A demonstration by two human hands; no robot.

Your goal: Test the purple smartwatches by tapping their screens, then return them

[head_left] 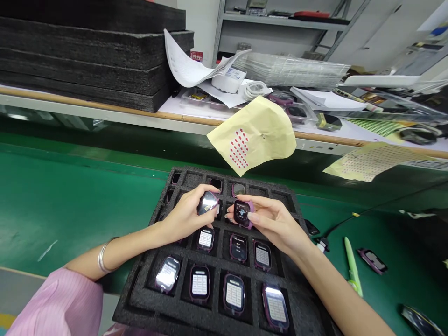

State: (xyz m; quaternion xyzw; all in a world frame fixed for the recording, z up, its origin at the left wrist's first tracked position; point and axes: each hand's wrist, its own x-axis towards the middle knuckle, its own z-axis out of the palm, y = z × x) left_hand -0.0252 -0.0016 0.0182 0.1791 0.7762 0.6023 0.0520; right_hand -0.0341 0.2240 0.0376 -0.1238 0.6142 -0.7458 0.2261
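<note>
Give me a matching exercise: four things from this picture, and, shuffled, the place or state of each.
1. right hand
2. yellow sheet with red arrows
3. light green tool
4. white cable

A. on the green mat, right of the foam tray
B. coiled on the shelf
C. holding a purple-cased watch
D. hanging over the shelf's front edge

Pairs: 1-C; 2-D; 3-A; 4-B

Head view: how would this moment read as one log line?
left hand: grips glinting watch | right hand: grips purple-cased watch, dial showing | beneath: black foam tray, other watches in slots
</note>
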